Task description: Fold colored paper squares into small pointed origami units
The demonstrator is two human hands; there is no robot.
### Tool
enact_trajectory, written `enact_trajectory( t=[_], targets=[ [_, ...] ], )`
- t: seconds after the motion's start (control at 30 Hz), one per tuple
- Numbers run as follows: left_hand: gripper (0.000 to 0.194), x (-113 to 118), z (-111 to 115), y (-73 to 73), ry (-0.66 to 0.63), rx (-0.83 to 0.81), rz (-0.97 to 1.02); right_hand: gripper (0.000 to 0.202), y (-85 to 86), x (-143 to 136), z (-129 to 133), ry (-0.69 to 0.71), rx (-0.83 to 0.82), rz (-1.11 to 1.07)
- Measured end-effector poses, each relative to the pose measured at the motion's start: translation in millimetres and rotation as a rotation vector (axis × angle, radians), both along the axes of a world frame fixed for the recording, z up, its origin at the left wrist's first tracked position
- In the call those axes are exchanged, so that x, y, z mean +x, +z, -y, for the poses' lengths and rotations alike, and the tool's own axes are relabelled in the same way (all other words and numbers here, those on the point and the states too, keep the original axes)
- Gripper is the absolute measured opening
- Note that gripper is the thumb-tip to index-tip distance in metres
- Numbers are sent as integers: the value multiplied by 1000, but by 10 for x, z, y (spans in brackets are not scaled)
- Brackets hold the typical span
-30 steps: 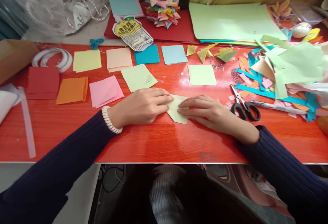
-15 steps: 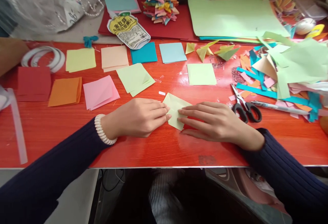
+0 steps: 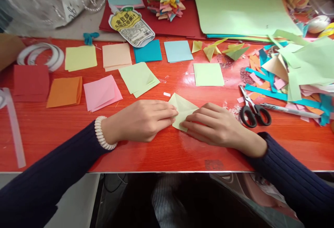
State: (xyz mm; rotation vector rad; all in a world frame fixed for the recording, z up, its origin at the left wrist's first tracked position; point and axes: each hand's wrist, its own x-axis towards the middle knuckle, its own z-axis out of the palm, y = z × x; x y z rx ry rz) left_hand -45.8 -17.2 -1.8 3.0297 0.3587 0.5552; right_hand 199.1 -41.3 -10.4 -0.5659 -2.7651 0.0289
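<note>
A pale green folded sheet of paper lies on the red table between my hands, with crease lines across it. My left hand, with a beaded bracelet at the wrist, grips its left edge, fingers together. On the lower right side, my right hand holds the sheet with bent fingers; the thumbs and the paper's underside are hidden. A light green square sheet lies just beyond. To the left of it is a loose stack of light green squares.
Pink squares, orange squares and red squares lie left. Scissors and a pen sit right, by paper scraps. Small folded yellow pieces and large green sheets are behind. The table's front edge is near me.
My right fingers have curled in and shifted slightly along the paper's lower right side. My left hand stays at the left edge. The whole view has shifted a little.
</note>
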Motion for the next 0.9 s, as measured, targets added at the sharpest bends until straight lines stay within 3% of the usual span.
enact_trajectory(
  t=[0.1, 0.4, 0.7, 0.9],
  targets=[
    [26, 7, 26, 17, -3, -31, -3, 17, -38, -41, 21, -5, -37, -10],
    [35, -13, 33, 67, -3, -161, -64, 13, -66, -164, 16, -301, -404, -204],
    [45, -14, 31, 50, -11, -122, -93, 12, -79, -215, 35, -381, -396, -209],
    [39, -5, 49, 39, -20, -17, -92, 11, -103, -242, 29, -385, -362, -163]
  ],
)
